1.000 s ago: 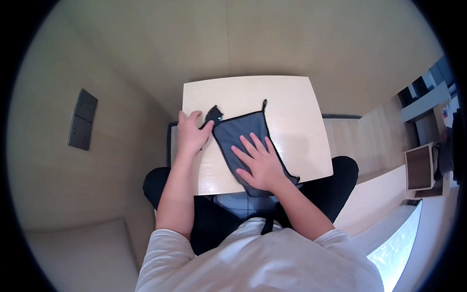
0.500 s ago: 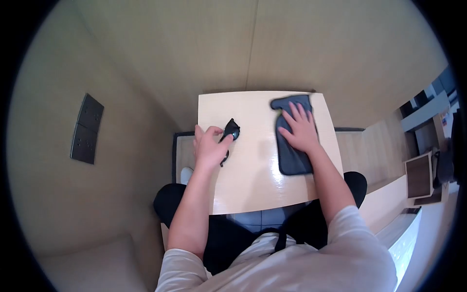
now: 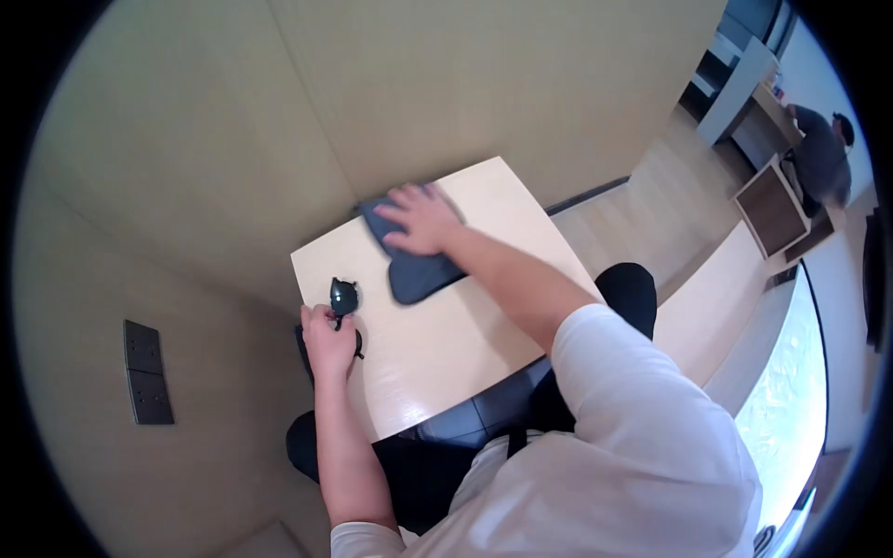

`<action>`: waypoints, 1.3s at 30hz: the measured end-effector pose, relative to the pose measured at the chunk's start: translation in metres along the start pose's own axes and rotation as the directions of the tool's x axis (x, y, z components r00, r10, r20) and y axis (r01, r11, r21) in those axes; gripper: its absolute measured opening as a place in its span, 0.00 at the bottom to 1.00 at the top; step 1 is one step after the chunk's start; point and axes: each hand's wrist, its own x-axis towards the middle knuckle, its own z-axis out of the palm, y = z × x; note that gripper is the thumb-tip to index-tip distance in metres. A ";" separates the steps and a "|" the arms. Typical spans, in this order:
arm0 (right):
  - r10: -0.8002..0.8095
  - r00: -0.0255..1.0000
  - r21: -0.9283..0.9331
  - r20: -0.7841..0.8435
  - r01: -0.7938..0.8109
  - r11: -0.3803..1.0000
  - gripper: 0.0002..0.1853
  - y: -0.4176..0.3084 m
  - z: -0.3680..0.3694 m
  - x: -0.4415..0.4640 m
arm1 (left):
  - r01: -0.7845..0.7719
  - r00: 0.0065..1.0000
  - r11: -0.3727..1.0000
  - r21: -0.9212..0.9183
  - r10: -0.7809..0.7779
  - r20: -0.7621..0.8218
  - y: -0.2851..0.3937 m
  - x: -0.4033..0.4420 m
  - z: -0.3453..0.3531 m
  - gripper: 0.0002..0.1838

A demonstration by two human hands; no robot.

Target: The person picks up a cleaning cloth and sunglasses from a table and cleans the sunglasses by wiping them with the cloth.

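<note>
Dark sunglasses (image 3: 344, 296) rest near the left edge of the light wooden table (image 3: 456, 339). My left hand (image 3: 328, 346) is closed on their middle, thumb and fingers pinching the frame, with one lens showing beyond the fingers and part of the other beside the thumb. Farther back, a flat dark grey cloth-like piece (image 3: 420, 277), perhaps a pouch, lies toward the table's far edge. On top of it my right hand (image 3: 423, 221) is spread palm down, fingers apart and slightly blurred, hiding part of it.
A wooden wall panel (image 3: 307, 102) borders the table's far side. Black socket plates (image 3: 147, 372) are on the left wall. To the right are a bench (image 3: 693, 307), a wooden chair (image 3: 774, 209) and another person (image 3: 823, 163) by a desk.
The view has turned to the right. My right hand and the grey piece have moved left across the table, nearer the sunglasses. My left hand stays at the sunglasses.
</note>
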 end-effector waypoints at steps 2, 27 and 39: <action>0.190 0.982 -0.028 -0.019 -0.191 0.981 0.37 0.050 -0.012 -0.023 | 0.011 1.000 1.000 -0.003 -0.011 0.022 -0.002 0.002 -0.001 0.11; -0.108 0.994 0.032 0.007 0.108 0.994 0.40 -0.086 -0.013 -0.106 | 0.158 0.986 0.985 0.073 -0.161 0.031 0.004 0.001 -0.001 0.14; -0.007 1.000 -0.036 -0.030 0.006 0.999 0.40 -0.059 0.019 0.035 | 0.124 0.988 0.984 0.131 -0.134 0.074 0.018 0.005 -0.015 0.12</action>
